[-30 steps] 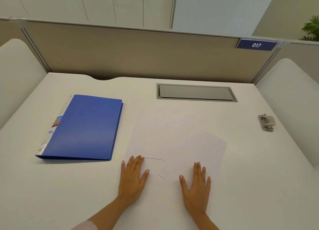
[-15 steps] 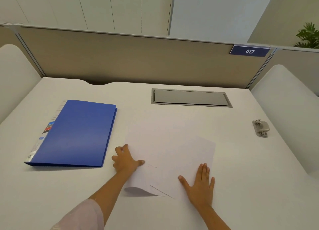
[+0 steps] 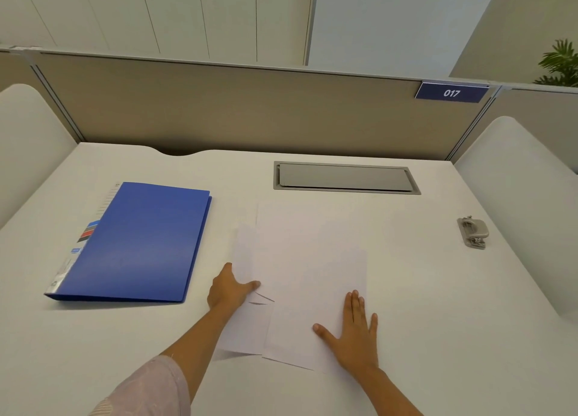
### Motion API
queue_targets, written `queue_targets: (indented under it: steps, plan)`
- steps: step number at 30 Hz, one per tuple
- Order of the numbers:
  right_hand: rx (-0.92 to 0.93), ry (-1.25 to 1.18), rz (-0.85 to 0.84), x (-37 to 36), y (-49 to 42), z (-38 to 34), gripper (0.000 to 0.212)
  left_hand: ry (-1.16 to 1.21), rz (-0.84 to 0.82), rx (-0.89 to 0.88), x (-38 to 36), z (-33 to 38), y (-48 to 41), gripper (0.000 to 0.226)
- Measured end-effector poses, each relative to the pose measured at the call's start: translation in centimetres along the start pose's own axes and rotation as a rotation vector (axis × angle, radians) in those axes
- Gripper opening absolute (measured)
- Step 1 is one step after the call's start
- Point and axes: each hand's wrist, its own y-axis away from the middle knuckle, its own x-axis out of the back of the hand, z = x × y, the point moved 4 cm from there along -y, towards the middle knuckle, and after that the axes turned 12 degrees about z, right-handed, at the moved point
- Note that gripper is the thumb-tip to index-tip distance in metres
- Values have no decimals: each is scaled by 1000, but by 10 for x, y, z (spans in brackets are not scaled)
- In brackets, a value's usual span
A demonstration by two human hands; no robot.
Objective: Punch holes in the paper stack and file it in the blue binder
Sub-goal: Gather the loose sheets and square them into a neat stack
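Loose white paper sheets (image 3: 300, 259) lie fanned out in the middle of the white desk. My left hand (image 3: 230, 289) grips the left edge of the sheets, thumb on top and fingers tucked under. Flat on the sheets' lower right part rests my right hand (image 3: 356, 331), palm down with fingers spread. A closed blue binder (image 3: 137, 243) lies to the left of the papers, spine toward the left. Far off to the right sits a small grey hole punch (image 3: 472, 232), out of reach of both hands.
A grey cable hatch (image 3: 345, 178) is set into the desk behind the papers. A beige partition (image 3: 250, 109) with a "017" plate closes the back. White rounded side panels (image 3: 516, 197) flank the desk left and right.
My left hand slid left from lying flat and took hold of the sheets' left edge. The sheets have been drawn closer together. My right hand stays pressed flat.
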Motion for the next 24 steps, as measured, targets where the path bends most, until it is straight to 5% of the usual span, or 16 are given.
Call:
queue_targets:
  steps: [7, 16, 20, 24]
  plan:
    - [19, 9, 5, 0, 0, 3, 112, 174, 60, -40, 11, 0, -3, 57]
    - [32, 5, -12, -1, 0, 0, 112, 495, 463, -251, 89, 31, -4, 3]
    - [39, 17, -21, -1, 0, -3, 113, 610, 615, -310, 123, 48, -7, 7]
    - [54, 24, -36, -1, -2, -7, 115, 704, 775, -289, 154, 60, -8, 35]
